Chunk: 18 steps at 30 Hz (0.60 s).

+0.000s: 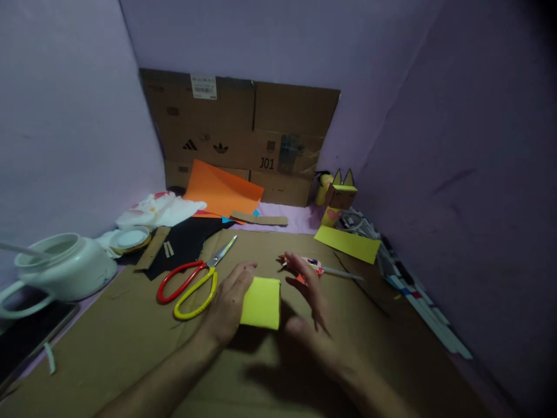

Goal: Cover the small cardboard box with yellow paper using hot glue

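Yellow box point(261, 303) is up against left hand point(229, 303), can't tell if gripped; right hand's point(314, 313) apart, grip wide, toward the cardboard's point(126, 342) right edge.

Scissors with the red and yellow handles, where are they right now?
In the head view, the scissors lie left of centre on the brown cardboard, just left of the left hand and below the black sheet.
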### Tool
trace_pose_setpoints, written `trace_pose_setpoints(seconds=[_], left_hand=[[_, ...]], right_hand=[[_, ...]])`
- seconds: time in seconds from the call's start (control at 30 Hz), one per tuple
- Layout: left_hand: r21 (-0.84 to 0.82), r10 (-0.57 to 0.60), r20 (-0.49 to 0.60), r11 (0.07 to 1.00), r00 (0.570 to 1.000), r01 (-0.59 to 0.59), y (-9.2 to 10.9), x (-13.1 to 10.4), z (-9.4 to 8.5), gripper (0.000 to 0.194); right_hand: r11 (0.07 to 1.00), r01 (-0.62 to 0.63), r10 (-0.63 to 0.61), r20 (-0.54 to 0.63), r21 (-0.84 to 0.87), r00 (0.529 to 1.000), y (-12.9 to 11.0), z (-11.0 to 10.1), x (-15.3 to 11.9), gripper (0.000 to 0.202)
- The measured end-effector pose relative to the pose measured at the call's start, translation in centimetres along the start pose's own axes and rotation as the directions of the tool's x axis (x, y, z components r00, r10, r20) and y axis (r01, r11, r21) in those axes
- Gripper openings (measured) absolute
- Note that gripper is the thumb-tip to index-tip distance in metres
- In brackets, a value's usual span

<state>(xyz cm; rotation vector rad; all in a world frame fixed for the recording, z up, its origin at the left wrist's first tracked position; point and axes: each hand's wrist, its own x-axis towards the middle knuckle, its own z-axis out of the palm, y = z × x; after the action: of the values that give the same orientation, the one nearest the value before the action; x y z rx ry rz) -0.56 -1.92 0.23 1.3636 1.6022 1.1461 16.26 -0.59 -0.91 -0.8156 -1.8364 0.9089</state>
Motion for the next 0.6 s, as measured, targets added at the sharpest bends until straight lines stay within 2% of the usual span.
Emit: trace_pose_setpoints(seconds=[0.07,0.1,0.17,0.27,0.37,0.47,0.53,0.6], left_hand=[[-0.021,0.014,0.034,1.0,0.999,-0.013,-0.3,0.2,0.1,0.041],[-0.029,0.014,0.053,1.0,0.998,-0.012,-0.4,0.3,0.1,0.04],[-0.043,-0.008,0.075,0.999,0.997,0.012,-0.7,0.5,0.3,0.041],[-0.087,-0.03,0.095,0.995,0.995,0.038,-0.9,0.7,0.5,0.047],[-0.194,-0.023,0.11,0.98,0.994,0.044,-0.3,0.2,0.3,0.056],[-0.093,0.154,0.092,0.985,0.984,-0.145,0.5,-1.2,0.5,0.061],[-0.004,0.241,0.159,0.97,0.957,-0.244,0.8,-2.1,0.9,0.064],[0.003,0.216,0.226,0.975,0.95,-0.222,0.7,-2.5,1.3,0.067]], right_hand=[[0.974,0.16,-0.135,0.155,-0.161,0.979,-0.6,-0.2,0.0,0.096],[0.954,0.213,-0.171,0.198,-0.213,0.965,-0.8,0.0,-0.1,0.097],[0.934,0.24,-0.192,0.194,-0.266,0.962,-0.8,0.5,-0.1,0.088],[0.94,0.165,-0.143,0.094,-0.299,0.985,-0.5,1.5,-0.1,0.079],[0.955,0.013,-0.055,-0.133,-0.298,0.99,0.0,2.0,0.2,0.071],[0.969,-0.164,0.087,-0.362,-0.187,0.928,0.3,2.1,0.6,0.07],[0.965,-0.235,0.169,-0.413,-0.114,0.895,0.5,2.3,0.7,0.075],[0.959,-0.271,0.214,-0.412,-0.085,0.886,0.7,2.6,0.6,0.079]])
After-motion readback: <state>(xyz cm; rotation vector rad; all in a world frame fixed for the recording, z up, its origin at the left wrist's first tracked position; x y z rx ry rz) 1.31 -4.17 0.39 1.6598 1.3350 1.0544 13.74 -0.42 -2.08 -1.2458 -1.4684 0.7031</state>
